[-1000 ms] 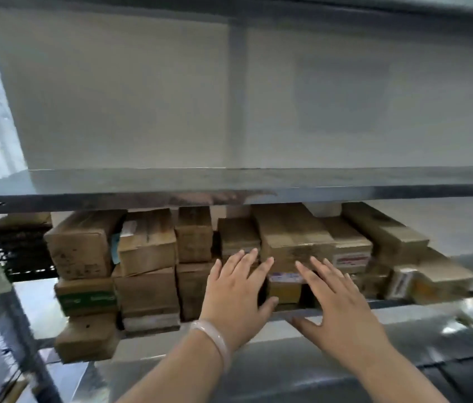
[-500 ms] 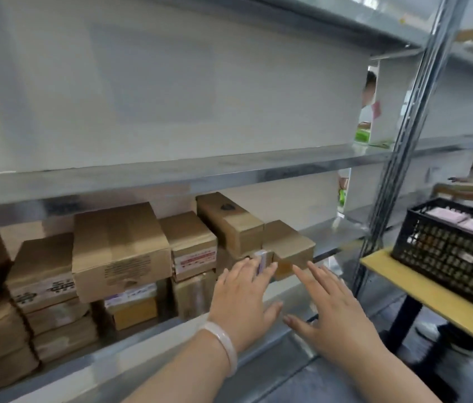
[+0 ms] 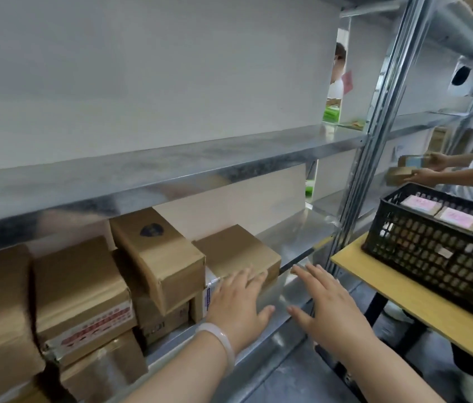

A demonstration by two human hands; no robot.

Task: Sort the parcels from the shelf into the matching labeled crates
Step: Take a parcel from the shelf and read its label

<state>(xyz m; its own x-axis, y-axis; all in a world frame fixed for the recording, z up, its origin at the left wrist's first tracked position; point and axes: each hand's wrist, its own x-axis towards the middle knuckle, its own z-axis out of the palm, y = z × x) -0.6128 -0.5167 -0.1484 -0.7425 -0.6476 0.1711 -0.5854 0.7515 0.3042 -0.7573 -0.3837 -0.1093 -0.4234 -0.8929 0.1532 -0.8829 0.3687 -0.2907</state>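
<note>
You're at the pick step: left hand [image 3: 238,308] flat and open against the end parcel [image 3: 236,254], right hand [image 3: 326,303] open, empty (crate [image 3: 432,251] at 3 o'clock). Next, clamp both sides.

Shelf [image 3: 171,167]: galvanised sheet metal, semi-glossy, mottled grey, reflecting the boxes below. Upright post [image 3: 374,146] right: same bright metal, perforated. Back panel [image 3: 142,68]: matt white board, smooth. Parcels [image 3: 153,251] on lower shelf: brown corrugated cardboard, matt, some wrapped in glossy clear tape; near-left one [image 3: 84,298] carries a white paper label with red print. Rightmost parcel [image 3: 238,251]: plain matt cardboard, taped shiny at its left end. Bangle [image 3: 220,341] on left wrist: pale, translucent, polished, stone or glass, cannot tell. Crate [image 3: 432,251] right: black plastic lattice, slightly glossy. Table [image 3: 403,298] under it: yellow smooth laminate top. Floor [image 3: 302,382]: grey, dull.
</note>
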